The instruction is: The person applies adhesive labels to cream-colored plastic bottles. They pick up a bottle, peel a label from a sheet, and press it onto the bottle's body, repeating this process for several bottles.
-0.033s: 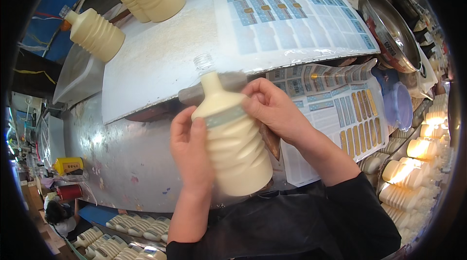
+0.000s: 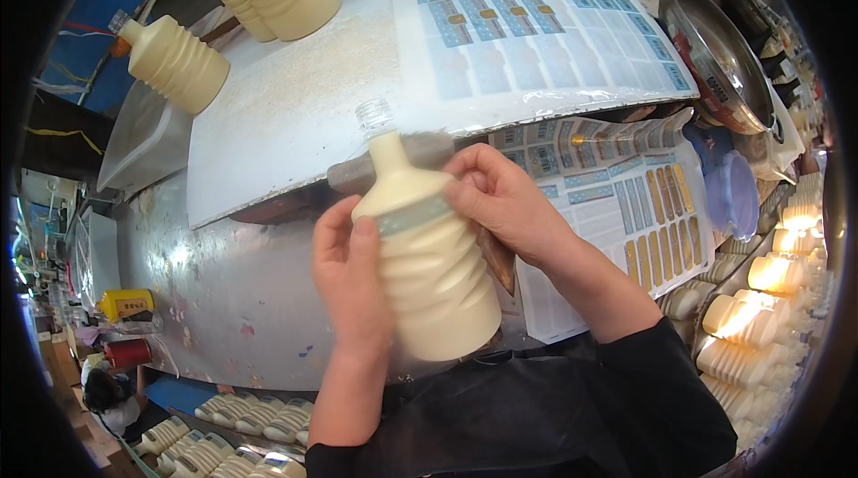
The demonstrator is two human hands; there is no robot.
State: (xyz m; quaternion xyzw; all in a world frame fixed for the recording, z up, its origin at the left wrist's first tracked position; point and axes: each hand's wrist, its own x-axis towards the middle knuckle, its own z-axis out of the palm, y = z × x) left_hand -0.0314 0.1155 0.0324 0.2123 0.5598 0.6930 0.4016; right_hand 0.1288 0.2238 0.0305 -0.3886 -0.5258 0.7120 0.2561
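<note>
Fingers (image 2: 357, 241) of the left hand (image 2: 350, 286) wrap the ribbed cream bottle (image 2: 427, 259) from its left, while the right hand (image 2: 500, 201) pinches a pale blue label (image 2: 413, 215) at its shoulder. Uncapped, the bottle tilts above the metal table (image 2: 223, 290), just beside label sheets (image 2: 626, 201). More bottles (image 2: 174, 62) lie farther off.

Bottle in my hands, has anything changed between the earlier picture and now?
Nothing visibly changed. The left hand and right hand grip the ribbed cream bottle as before, uncapped, with the right fingers at the pale band near its shoulder. The label sheets lie in the same place on the metal table.
</note>
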